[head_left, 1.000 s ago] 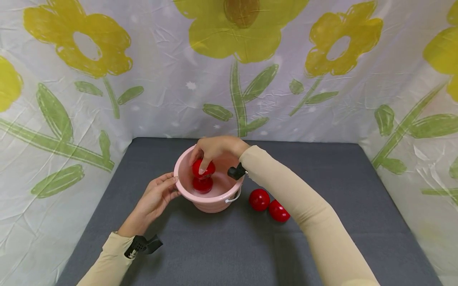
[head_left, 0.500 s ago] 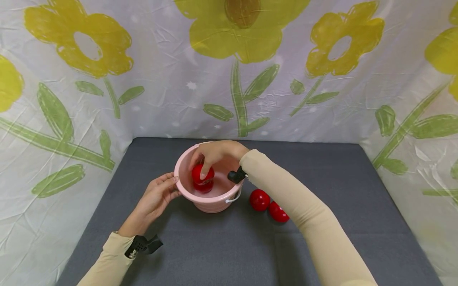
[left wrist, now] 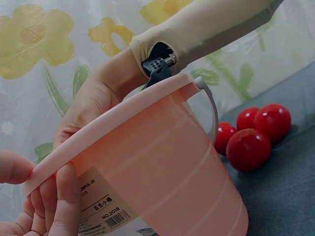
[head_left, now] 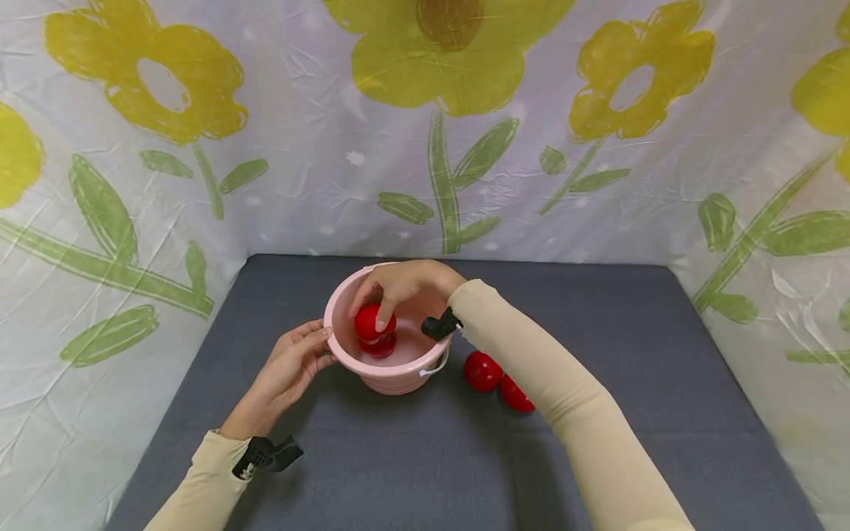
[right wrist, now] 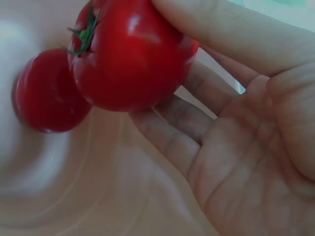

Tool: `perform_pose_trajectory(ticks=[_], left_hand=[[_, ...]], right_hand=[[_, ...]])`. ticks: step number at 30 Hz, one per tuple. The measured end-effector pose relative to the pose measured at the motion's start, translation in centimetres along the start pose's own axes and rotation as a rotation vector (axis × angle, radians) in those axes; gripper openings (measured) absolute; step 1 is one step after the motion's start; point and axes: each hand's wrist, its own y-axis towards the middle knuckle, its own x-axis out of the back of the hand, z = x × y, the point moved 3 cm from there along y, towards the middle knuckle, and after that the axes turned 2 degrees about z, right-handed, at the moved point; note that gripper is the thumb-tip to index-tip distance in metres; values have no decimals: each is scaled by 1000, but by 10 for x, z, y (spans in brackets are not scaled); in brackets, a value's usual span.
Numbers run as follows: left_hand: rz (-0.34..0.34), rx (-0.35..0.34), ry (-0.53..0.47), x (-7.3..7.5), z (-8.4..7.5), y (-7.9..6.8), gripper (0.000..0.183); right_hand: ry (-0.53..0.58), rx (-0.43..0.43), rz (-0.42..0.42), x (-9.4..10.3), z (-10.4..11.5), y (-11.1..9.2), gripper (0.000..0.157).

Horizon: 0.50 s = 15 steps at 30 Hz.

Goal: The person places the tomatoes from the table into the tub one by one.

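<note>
My right hand (head_left: 405, 284) reaches into a pink bucket (head_left: 392, 383) and grips a red tomato (head_left: 372, 322) between thumb and fingers. In the right wrist view this tomato (right wrist: 130, 59) shows a green stem, with thumb and fingers around it. A second tomato (head_left: 381, 346) lies lower inside the bucket, partly hidden by the held one. My left hand (head_left: 290, 365) pinches the bucket's left rim, thumb on one side and fingers on the other, as the left wrist view also shows on the rim (left wrist: 113, 115).
Several tomatoes (left wrist: 248, 150) lie close together on the grey cloth (head_left: 425, 464) right of the bucket; my right sleeve (head_left: 551, 369) partly covers them in the head view. A white handle (head_left: 434, 366) hangs at the bucket's right side. Flowered sheets (head_left: 319, 162) enclose the table.
My right hand has lowered the held tomato deeper into the bucket, towards the one beneath, then shifted it slightly left. My left hand stays on the rim.
</note>
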Motion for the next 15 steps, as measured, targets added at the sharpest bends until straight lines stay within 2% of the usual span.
perform_pose_trajectory(ticks=[8,12,15], left_hand=[[14,-5,-3,-1,0,0,22],[20,-6,-21,-1,-1,0,19],[22,-10,-25,-1,-1,0,18]], right_hand=[[74,77,-26,2,3,-6,46],[249,35,-44,1,4,-14,47],[220,56,-57,4,5,-18,48]])
